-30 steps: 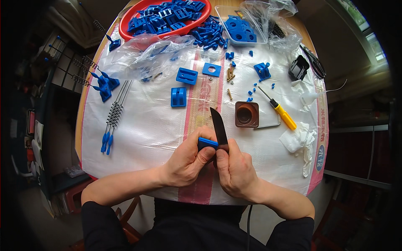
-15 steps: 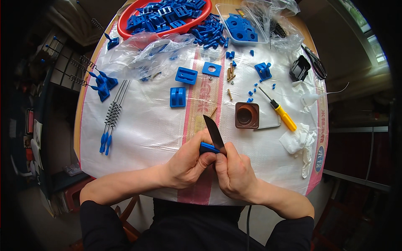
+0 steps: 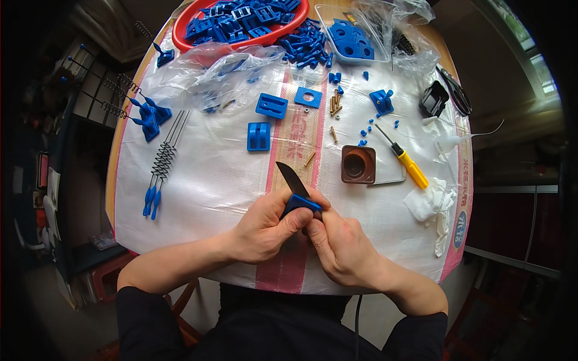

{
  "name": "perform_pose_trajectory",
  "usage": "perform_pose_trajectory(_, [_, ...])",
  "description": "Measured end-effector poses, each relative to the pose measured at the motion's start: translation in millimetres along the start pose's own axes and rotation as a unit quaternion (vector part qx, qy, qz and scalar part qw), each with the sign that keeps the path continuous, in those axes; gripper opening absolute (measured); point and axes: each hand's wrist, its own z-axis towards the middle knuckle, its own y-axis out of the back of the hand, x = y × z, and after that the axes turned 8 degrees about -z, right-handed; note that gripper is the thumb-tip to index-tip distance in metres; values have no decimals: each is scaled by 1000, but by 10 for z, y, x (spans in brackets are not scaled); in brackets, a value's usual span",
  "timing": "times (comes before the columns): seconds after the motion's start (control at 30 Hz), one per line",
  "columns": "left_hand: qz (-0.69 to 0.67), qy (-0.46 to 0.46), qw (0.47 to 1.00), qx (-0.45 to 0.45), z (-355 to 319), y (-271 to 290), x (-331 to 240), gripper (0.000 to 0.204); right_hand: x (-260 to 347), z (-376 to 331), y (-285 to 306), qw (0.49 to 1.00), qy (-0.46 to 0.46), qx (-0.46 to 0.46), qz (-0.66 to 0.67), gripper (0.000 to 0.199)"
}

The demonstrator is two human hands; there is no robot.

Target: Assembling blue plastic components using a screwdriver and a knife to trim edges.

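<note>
Near the table's front edge, my left hand is closed around a small blue plastic part. My right hand grips a knife whose dark blade lies behind the part, tip pointing up and left. Its handle is mostly hidden in the fist. The right thumb presses close to the part's lower edge. Just beyond the hands lies a brass screw. Farther off are a ridged blue block, a slotted blue plate and a blue plate with a round hole.
A brown square container and a yellow-handled screwdriver lie to the right, near crumpled tissue. Coiled wires with blue ends lie left. At the back are a red basin of blue parts, a plastic bag and a clear tub.
The blue part has tilted in my left hand and shows more of its face. The knife blade has shifted left and leans further left. Both hands keep their holds.
</note>
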Motion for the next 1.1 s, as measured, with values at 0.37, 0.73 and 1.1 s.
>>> perform_pose_trajectory(0.37, [-174,69,982,-22,80,70,-90,50,-28,74,4,995,-55,-69,38,22])
perform_pose_trajectory(0.73, [-211,71,972,-70,74,60,-174,60,-150,91,14,969,-105,-121,187,21])
perform_pose_trajectory(1.1, [311,24,942,-122,-112,93,-814,29,-196,77,-2,967,-62,-127,212,21])
